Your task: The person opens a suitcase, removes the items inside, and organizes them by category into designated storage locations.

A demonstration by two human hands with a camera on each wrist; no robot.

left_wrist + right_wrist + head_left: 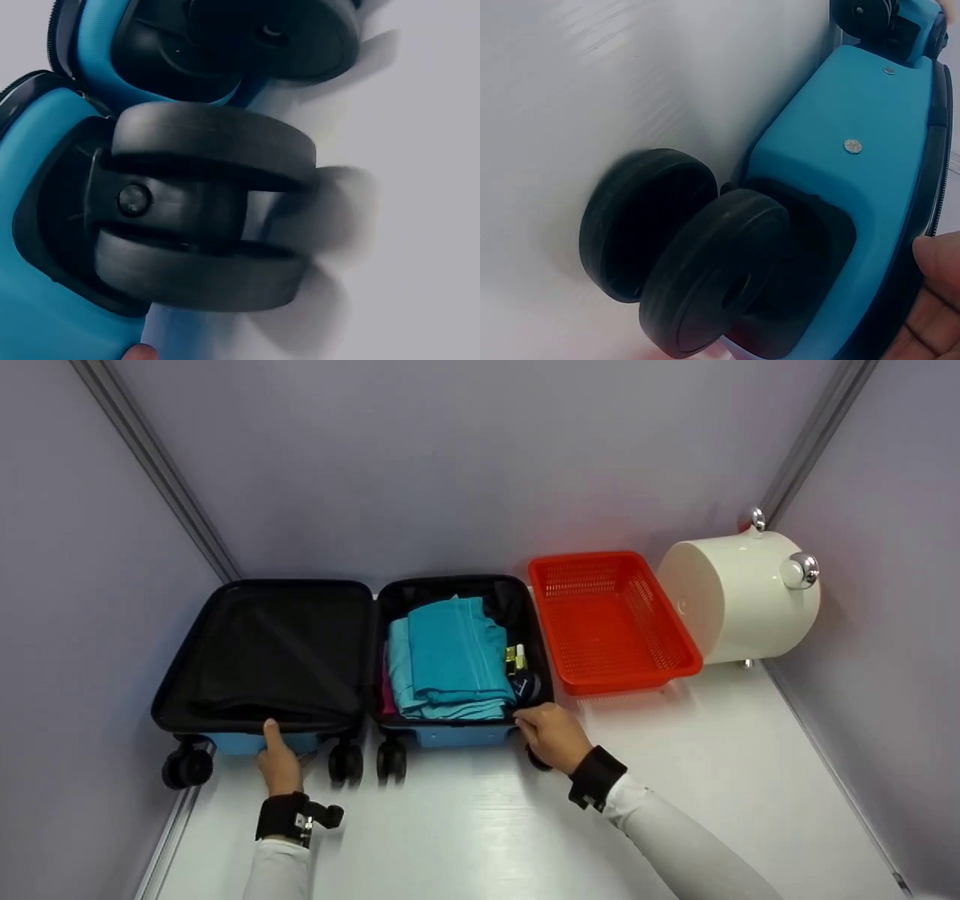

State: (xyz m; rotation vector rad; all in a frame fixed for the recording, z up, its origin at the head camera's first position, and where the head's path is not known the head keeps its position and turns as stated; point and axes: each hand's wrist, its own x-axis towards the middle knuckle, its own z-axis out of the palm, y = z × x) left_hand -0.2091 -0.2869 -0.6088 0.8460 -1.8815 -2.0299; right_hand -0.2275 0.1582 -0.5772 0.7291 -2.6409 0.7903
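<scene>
A blue suitcase (461, 735) with a black lining lies spread wide, its two halves side by side. Along the near rim of the left half, the lid (292, 652), my left hand (280, 765) grips with the thumb on top; its fingers are mostly hidden below. My right hand (556, 735) pinches the near right corner of the packed half, thumb on the black zipper edge in the right wrist view. Folded teal cloths (457, 652) fill much of that half. Small yellow-and-white items (516, 658) and a dark round item (526, 685) sit to their right.
A red plastic basket (611, 622) stands right of the suitcase. Beyond it a cream stool-like drum (757, 592) lies on its side, with chrome-tipped feet. Black caster wheels (346, 763) stick out toward me from the suitcase. Grey walls (480, 472) enclose the white surface.
</scene>
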